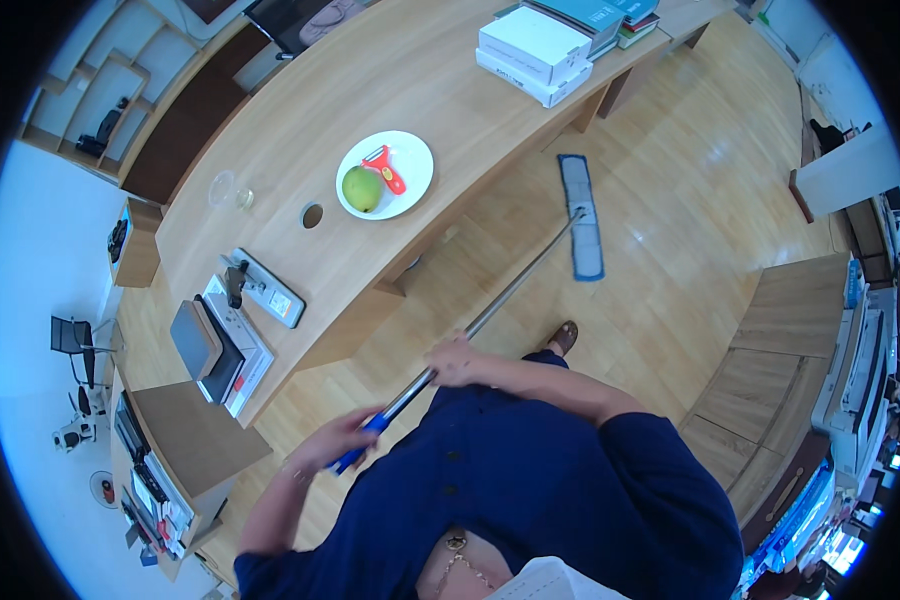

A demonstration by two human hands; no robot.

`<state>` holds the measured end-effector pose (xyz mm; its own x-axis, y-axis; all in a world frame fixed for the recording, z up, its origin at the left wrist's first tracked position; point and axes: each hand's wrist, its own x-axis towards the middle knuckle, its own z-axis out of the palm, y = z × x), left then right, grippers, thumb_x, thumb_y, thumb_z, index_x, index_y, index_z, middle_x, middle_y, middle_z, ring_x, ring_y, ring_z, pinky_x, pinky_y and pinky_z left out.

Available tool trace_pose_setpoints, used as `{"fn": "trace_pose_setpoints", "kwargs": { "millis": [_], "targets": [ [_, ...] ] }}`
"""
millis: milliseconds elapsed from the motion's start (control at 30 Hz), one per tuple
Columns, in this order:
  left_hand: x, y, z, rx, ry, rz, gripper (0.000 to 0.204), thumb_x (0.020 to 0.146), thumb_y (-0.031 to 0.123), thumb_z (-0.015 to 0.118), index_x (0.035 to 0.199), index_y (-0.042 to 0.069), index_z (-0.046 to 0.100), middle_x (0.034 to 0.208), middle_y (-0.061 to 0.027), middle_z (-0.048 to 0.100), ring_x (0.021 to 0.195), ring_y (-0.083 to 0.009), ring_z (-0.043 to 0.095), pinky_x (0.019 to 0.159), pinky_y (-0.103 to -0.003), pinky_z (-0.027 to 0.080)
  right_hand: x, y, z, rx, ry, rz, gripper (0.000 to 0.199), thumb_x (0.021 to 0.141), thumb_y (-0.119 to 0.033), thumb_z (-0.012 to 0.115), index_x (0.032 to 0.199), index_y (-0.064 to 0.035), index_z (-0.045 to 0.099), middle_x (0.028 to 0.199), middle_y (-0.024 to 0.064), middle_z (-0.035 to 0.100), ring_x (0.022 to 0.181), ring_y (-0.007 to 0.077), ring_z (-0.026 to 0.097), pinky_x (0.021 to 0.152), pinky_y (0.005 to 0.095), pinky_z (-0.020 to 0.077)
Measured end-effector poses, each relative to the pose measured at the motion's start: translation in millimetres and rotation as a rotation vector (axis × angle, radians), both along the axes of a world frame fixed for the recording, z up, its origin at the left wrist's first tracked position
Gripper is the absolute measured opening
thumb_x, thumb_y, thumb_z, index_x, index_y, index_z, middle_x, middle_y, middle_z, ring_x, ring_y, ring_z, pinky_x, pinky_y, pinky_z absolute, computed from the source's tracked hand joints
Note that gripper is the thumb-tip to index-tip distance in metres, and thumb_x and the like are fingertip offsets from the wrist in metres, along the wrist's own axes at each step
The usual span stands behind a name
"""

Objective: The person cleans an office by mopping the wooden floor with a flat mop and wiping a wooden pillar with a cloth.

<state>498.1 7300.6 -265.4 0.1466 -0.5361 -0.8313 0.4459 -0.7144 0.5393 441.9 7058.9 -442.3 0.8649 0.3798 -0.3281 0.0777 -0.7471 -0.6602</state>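
A flat mop (582,245) with a grey-blue rectangular pad lies on the wooden floor, ahead and to the right of me. Its metal pole slants back toward my body and ends in a blue grip. My left hand (348,437) is wrapped around the pole at the blue grip. Further up the shaft, my right hand (454,361) closes on the bare metal part. The pad rests flat beside the long desk's base, touching neither the desk nor my shoe (565,337).
A long curved desk (270,130) runs along the left, bearing a white plate (415,192) with a green fruit and red peeler, stacked white boxes (535,50), books, notebooks (202,340) and a grey device (270,290). Wooden cabinets (770,370) with a printer (855,390) stand at right.
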Motion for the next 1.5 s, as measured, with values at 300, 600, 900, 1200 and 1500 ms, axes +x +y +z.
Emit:
{"fn": "trace_pose_setpoints", "kwargs": {
  "millis": [300, 600, 900, 1200, 1500],
  "targets": [
    [-101.6, 102.6, 111.1, 0.310, -1.030, -0.563, 0.053, 0.081, 0.012, 0.060, 0.132, 0.014, 0.045, 0.076, -0.0110, 0.063, 0.063, -0.0152, 0.058, 0.062, -0.031, 0.048, 1.3, 131.6, 32.1, 0.332, 0.106, 0.605, 0.034, 0.075, -0.043, 0.061, 0.090, -0.0115, 0.061, 0.080, 0.0106, 0.064, 0.083, 0.0291, 0.061, 0.070, 0.0411, 0.0451],
    [-133.4, 24.8, 10.9, 0.090, -0.417, 0.066, 0.043, 0.089, 0.015, 0.051, 0.131, 0.010, 0.047, 0.077, -0.0070, 0.061, 0.063, -0.0136, 0.054, 0.062, -0.026, 0.045, -77.4, -4.6, 10.4, 0.106, -0.112, 0.135, 0.022, 0.073, -0.034, 0.061, 0.084, -0.0165, 0.064, 0.084, 0.0074, 0.064, 0.084, 0.0279, 0.061, 0.070, 0.0440, 0.0441],
    [-156.4, -152.0, -73.8, 0.011, -0.514, -0.184, 0.043, 0.094, 0.023, 0.045, 0.136, 0.018, 0.040, 0.064, -0.0002, 0.048, 0.051, -0.0078, 0.044, 0.045, -0.023, 0.038, -272.4, -138.2, 48.7, 0.597, 0.274, -0.209, 0.044, 0.086, -0.046, 0.055, 0.100, -0.0048, 0.063, 0.101, 0.0097, 0.063, 0.097, 0.0204, 0.058, 0.082, 0.0334, 0.0453],
    [-199.3, -205.8, -122.8, -0.011, -0.337, -0.086, 0.042, 0.094, 0.026, 0.042, 0.135, 0.022, 0.037, 0.059, -0.0002, 0.043, 0.043, -0.0102, 0.043, 0.037, -0.026, 0.036, -332.5, -99.1, 52.3, 0.828, 0.077, -0.647, 0.023, 0.081, -0.027, 0.064, 0.088, -0.0050, 0.066, 0.079, 0.0081, 0.066, 0.075, 0.0173, 0.061, 0.067, 0.0325, 0.0474],
    [-150.0, -120.3, -135.2, 0.011, -0.951, -0.508, 0.039, 0.092, 0.028, 0.045, 0.130, 0.020, 0.046, 0.073, -0.0168, 0.061, 0.055, -0.0227, 0.061, 0.047, -0.037, 0.048, -274.6, -6.6, 12.3, 0.464, 0.038, -0.613, 0.025, 0.073, -0.029, 0.066, 0.088, -0.0088, 0.066, 0.073, 0.0077, 0.065, 0.069, 0.0179, 0.061, 0.062, 0.0341, 0.0469]
  ]
}}
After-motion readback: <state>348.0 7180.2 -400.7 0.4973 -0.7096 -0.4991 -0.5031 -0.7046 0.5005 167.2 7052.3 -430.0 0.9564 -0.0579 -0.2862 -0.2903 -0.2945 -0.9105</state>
